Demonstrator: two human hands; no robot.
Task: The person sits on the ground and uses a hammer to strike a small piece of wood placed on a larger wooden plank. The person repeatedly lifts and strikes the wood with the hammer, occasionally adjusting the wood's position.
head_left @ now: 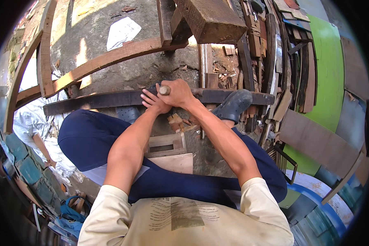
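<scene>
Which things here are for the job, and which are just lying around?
For the job, it seems:
dark beam
wooden handle, gripped by the right hand
left hand, fingers spread near the handle

Probably just lying around:
white scrap on the ground
white cloth at left
green board at right

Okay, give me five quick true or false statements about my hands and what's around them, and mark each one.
1. Both hands wear gloves. False: the left hand and right hand are bare.
2. The right hand grips a wooden handle. True.
3. A long dark beam lies across the view. True.
4. The bright green panel stands at the picture's left. False: the bright green panel is at the right.
5. A white sheet lies beyond the beam. True.
</scene>
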